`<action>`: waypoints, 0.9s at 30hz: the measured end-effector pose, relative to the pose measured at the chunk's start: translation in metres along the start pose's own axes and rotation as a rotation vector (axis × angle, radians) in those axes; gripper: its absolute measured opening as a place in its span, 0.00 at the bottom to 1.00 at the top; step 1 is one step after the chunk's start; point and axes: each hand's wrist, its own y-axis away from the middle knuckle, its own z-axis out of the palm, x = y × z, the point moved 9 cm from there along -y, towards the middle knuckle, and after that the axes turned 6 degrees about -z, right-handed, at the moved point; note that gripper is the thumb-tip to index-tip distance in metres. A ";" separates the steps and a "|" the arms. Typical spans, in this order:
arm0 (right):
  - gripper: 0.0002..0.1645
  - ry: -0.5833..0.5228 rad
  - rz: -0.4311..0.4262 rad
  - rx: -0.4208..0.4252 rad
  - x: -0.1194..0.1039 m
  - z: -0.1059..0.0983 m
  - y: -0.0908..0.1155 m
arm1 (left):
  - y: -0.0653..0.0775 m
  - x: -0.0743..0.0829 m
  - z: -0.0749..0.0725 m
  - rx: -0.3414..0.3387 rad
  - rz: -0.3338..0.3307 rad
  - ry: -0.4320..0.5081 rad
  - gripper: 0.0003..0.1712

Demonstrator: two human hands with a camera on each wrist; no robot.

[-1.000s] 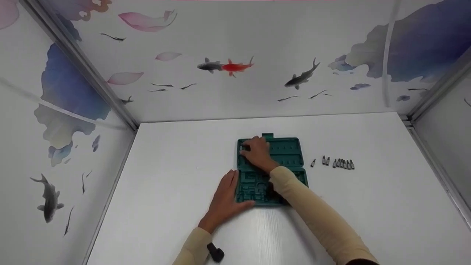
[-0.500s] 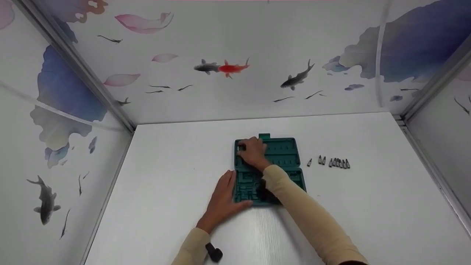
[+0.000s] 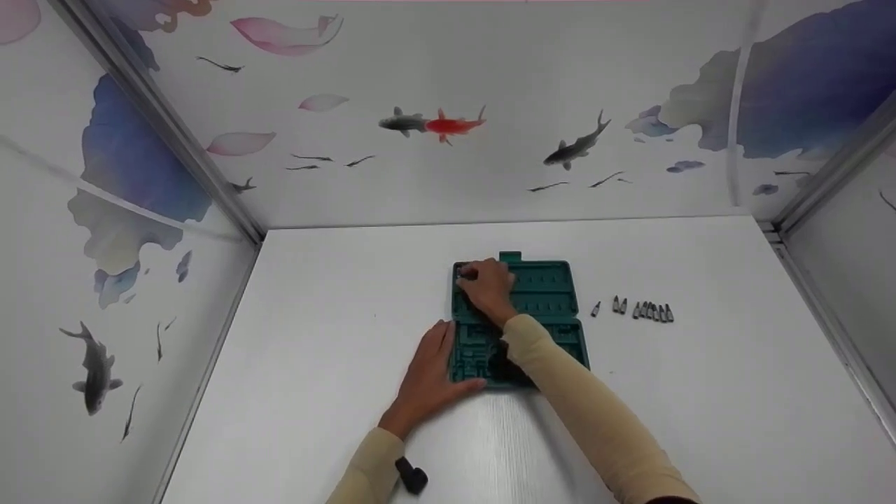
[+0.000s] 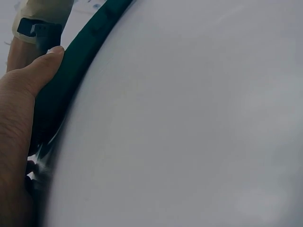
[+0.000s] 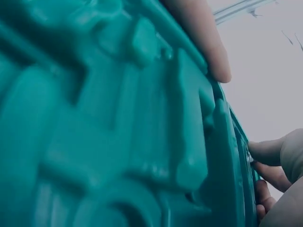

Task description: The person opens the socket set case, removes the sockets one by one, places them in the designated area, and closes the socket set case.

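Observation:
An unfolded green plastic tool case lies flat in the head view, its moulded slots facing up. My left hand steadies its lower left corner, fingers straight along the side and thumb on the front edge. In the left wrist view, that thumb rests against the case rim. My right hand reaches over the far half to the upper left slots. The right wrist view shows its thumb and forefinger pinching a small shiny metal bit, mostly hidden by the fingers.
Several small pointed metal bits stand in a loose row on the white table, right of the case. One single bit is closest to it. Printed white panels enclose the table's back and sides.
The right hand's fingers shift slightly at the same upper left slots. The left hand keeps its place on the case. The whole head view sways a little.

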 end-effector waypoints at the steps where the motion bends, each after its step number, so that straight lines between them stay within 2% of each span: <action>1: 0.11 -0.015 0.004 0.014 0.000 -0.001 0.000 | 0.000 0.000 0.000 0.002 0.004 0.002 0.72; 4: 0.10 -0.097 0.015 0.058 0.001 -0.004 0.000 | 0.000 0.000 0.000 -0.002 0.002 0.008 0.72; 8: 0.11 -0.298 0.004 0.107 0.002 -0.019 -0.001 | -0.001 0.000 0.000 -0.001 0.002 0.017 0.72; 12: 0.14 -0.412 -0.007 0.074 0.004 -0.036 0.003 | 0.000 -0.001 -0.002 0.006 0.004 0.010 0.72; 20: 0.16 -0.381 -0.044 0.024 0.018 -0.099 0.030 | 0.000 0.002 -0.002 0.008 0.010 0.007 0.72; 27: 0.15 -0.336 -0.039 0.000 0.030 -0.137 0.052 | 0.000 0.000 0.001 0.008 0.010 0.000 0.72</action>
